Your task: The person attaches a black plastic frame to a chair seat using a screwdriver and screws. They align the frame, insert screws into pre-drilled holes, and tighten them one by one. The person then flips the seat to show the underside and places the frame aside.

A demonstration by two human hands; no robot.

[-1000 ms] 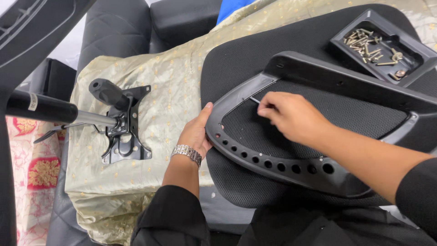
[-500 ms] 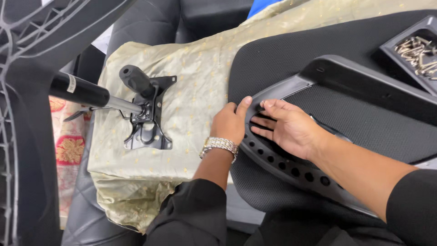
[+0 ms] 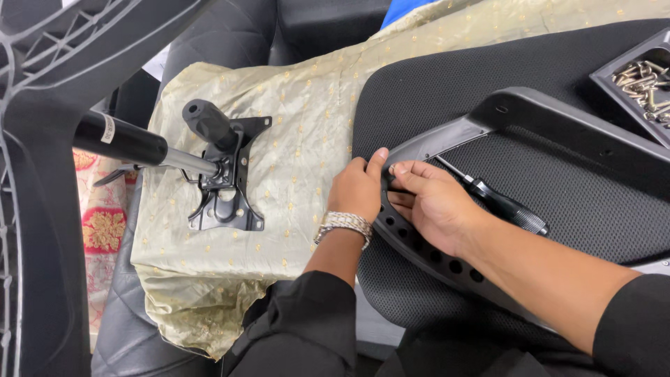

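A black plastic chair back frame [image 3: 530, 112] with mesh lies across a black seat cushion [image 3: 433, 84]. My left hand [image 3: 356, 188], a metal watch on its wrist, grips the frame's curved left rim, thumb on top. My right hand [image 3: 433, 202] rests on the same rim, touching the left thumb. Its fingertips pinch a small pale screw [image 3: 393, 168] against the rim. A black-handled screwdriver [image 3: 502, 202] lies loose on the mesh just behind my right hand.
A black tray of screws [image 3: 645, 77] sits at the far right. On the gold-patterned cloth [image 3: 300, 105] lies a black chair mechanism plate [image 3: 223, 181] with a gas cylinder [image 3: 118, 139]. A dark plastic chair part [image 3: 42, 105] fills the left edge.
My view has shifted left. My right hand has moved from the mesh to the frame's left rim beside my left thumb. The screwdriver now lies on the mesh.
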